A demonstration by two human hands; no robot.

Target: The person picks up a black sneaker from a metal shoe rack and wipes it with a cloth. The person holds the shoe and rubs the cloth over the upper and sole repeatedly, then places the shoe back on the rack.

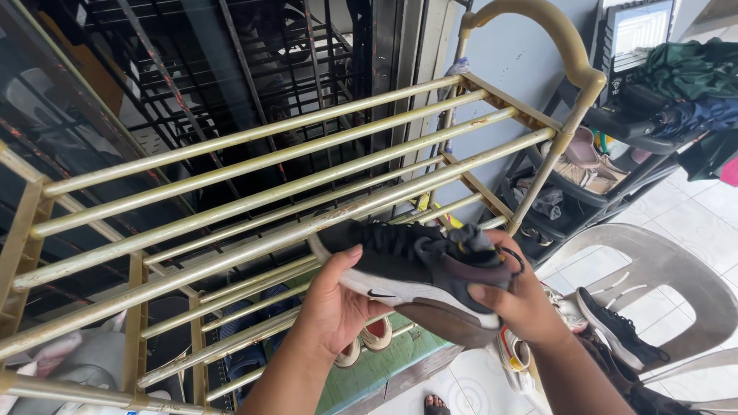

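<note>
- Flat rectangular panel (636, 34), top right, leaning against the blue-grey wall above the dark shoe rack: dark frame around a pale, finely lined face; whether it is a screen cannot be told.
- No packages, labels or signs are visible elsewhere.

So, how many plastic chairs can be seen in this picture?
1. The white plastic chair stands at the right, beside the gold shoe rack, with a black sneaker on its seat. Others may be hidden outside the view.
</note>
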